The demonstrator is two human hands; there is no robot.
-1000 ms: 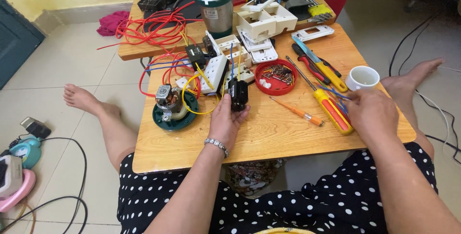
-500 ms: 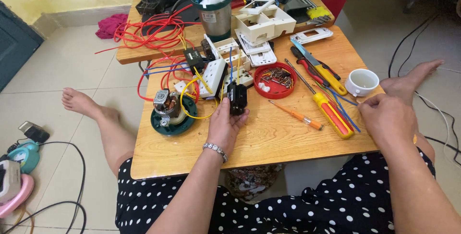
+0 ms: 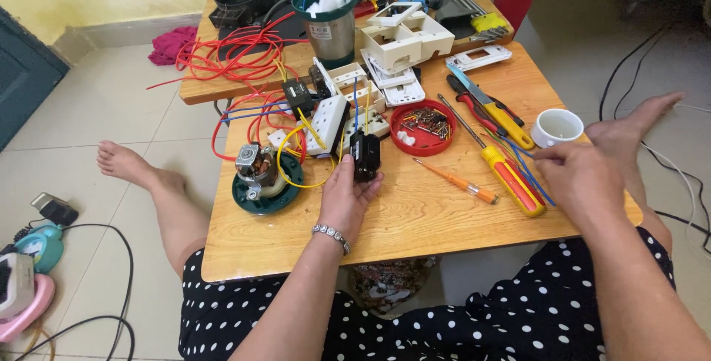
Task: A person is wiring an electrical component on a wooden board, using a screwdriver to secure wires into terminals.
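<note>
Low wooden table [image 3: 415,220] on tiled floor, strewn with parts | left hand [image 3: 348,196]: fingers curled around black switch [image 3: 365,155] near table centre, wires rising from it | right hand [image 3: 581,176]: fingertips pinching blue wires [image 3: 527,171] beside yellow screwdriver [image 3: 511,179] | red dish [image 3: 422,125], white cup [image 3: 556,127] nearby

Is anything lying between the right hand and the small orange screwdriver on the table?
Yes. The big red-and-yellow screwdriver lies between the right hand and the small orange screwdriver, with loose blue wires beside it under the fingers. The left hand holds a black part, clear of that path.
</note>
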